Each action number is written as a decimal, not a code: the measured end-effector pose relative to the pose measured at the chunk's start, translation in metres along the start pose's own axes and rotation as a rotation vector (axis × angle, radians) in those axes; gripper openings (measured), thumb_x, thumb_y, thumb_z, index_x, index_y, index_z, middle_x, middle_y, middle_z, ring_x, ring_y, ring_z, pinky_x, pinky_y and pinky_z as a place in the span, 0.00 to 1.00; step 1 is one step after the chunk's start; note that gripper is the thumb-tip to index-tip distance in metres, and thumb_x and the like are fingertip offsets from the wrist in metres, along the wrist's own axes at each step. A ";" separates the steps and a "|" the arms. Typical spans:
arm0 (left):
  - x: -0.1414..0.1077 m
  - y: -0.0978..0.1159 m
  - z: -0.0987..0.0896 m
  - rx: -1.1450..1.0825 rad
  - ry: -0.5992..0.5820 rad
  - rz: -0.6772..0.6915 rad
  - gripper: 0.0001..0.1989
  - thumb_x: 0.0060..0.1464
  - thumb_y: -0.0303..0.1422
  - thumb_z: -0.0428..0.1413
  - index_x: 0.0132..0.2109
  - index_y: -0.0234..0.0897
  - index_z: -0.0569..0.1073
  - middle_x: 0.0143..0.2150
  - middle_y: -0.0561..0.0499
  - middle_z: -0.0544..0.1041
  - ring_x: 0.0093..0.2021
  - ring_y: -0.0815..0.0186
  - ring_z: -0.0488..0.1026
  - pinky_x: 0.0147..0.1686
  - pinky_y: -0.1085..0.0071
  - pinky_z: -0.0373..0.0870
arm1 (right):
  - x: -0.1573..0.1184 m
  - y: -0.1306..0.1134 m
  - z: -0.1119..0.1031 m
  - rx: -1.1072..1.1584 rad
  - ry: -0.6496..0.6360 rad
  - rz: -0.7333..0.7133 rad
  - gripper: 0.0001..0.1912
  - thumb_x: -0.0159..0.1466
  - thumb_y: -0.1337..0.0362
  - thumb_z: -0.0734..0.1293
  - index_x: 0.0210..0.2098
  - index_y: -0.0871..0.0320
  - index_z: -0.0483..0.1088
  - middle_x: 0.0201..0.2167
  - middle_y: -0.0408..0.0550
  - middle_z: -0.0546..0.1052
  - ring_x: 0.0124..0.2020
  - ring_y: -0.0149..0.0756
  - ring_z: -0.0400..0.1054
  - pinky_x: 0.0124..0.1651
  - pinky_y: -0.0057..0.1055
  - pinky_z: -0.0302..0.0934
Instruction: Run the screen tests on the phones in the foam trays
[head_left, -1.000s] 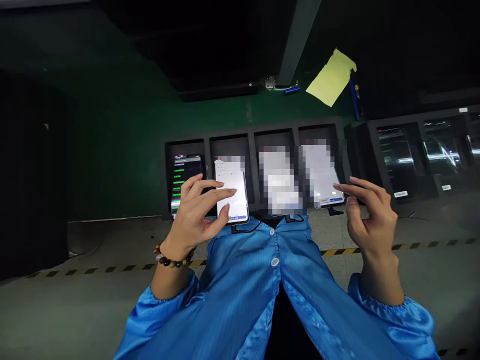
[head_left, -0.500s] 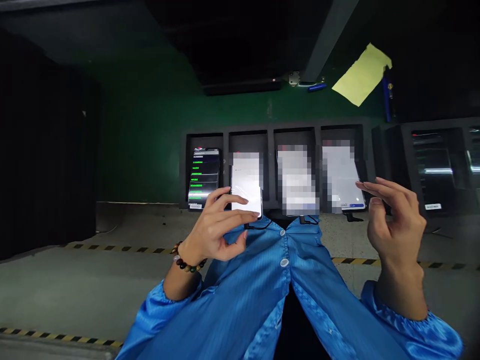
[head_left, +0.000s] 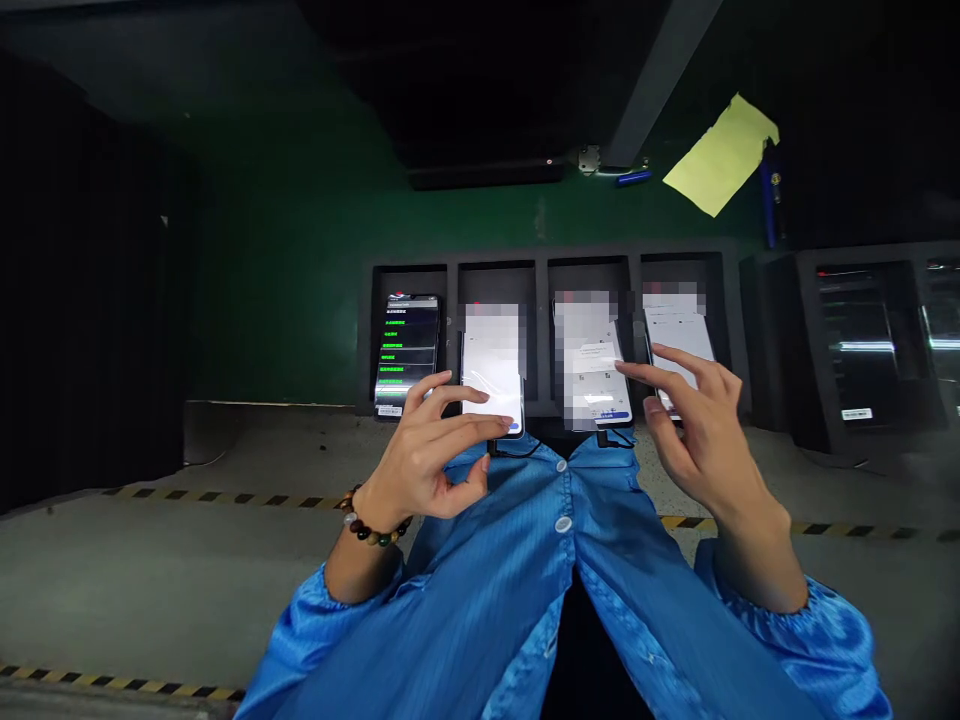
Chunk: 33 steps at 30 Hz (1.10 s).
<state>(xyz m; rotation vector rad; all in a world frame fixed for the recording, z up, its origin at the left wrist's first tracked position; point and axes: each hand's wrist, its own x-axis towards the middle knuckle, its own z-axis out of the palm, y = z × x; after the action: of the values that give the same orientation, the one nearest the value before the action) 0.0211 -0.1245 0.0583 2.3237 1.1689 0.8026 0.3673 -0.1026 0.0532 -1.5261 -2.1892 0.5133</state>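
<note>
Four phones lie in a row in the slots of a dark tray [head_left: 541,300]. The leftmost phone [head_left: 409,350] shows green text on black. My left hand [head_left: 435,450], fingers spread, has a fingertip at the lower right of the second phone's white screen [head_left: 491,350]. Over the third phone [head_left: 600,400], whose screen shows a pale pop-up box, reaches the index finger of my right hand [head_left: 697,430]. That hand is open and partly covers the fourth phone [head_left: 682,325]. Neither hand holds anything.
A second dark tray at the right holds another phone [head_left: 859,340], with part of one more at the edge. Yellow paper [head_left: 720,155] and a blue pen-like object [head_left: 771,200] lie at the back right. Black cables plug into the lower ends of the middle phones.
My right hand has moved left from the fourth phone's right edge to the third phone. A pop-up box now shows on the third screen. My left hand has barely moved.
</note>
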 end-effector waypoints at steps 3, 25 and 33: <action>-0.002 -0.002 -0.002 0.006 0.015 0.002 0.22 0.52 0.27 0.59 0.54 0.46 0.82 0.47 0.55 0.89 0.55 0.51 0.83 0.70 0.44 0.63 | -0.011 0.001 -0.006 0.006 0.133 0.021 0.18 0.76 0.64 0.65 0.63 0.46 0.76 0.60 0.50 0.81 0.69 0.54 0.71 0.71 0.55 0.58; 0.004 -0.015 -0.002 0.042 0.000 0.044 0.21 0.57 0.29 0.60 0.57 0.46 0.80 0.49 0.53 0.89 0.56 0.50 0.81 0.70 0.43 0.61 | -0.078 0.032 -0.010 -0.117 0.400 0.244 0.12 0.76 0.62 0.67 0.53 0.51 0.83 0.50 0.51 0.85 0.61 0.53 0.77 0.68 0.59 0.65; 0.010 -0.017 0.000 0.153 0.059 -0.075 0.19 0.61 0.30 0.58 0.58 0.44 0.80 0.50 0.48 0.87 0.57 0.49 0.80 0.71 0.42 0.59 | -0.062 0.029 -0.014 -0.068 0.410 0.230 0.14 0.77 0.61 0.65 0.55 0.50 0.81 0.49 0.49 0.85 0.64 0.55 0.75 0.70 0.63 0.62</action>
<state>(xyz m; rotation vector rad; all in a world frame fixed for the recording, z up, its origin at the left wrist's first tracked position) 0.0163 -0.1069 0.0510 2.3754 1.3793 0.7852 0.4170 -0.1505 0.0421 -1.7512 -1.7474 0.1718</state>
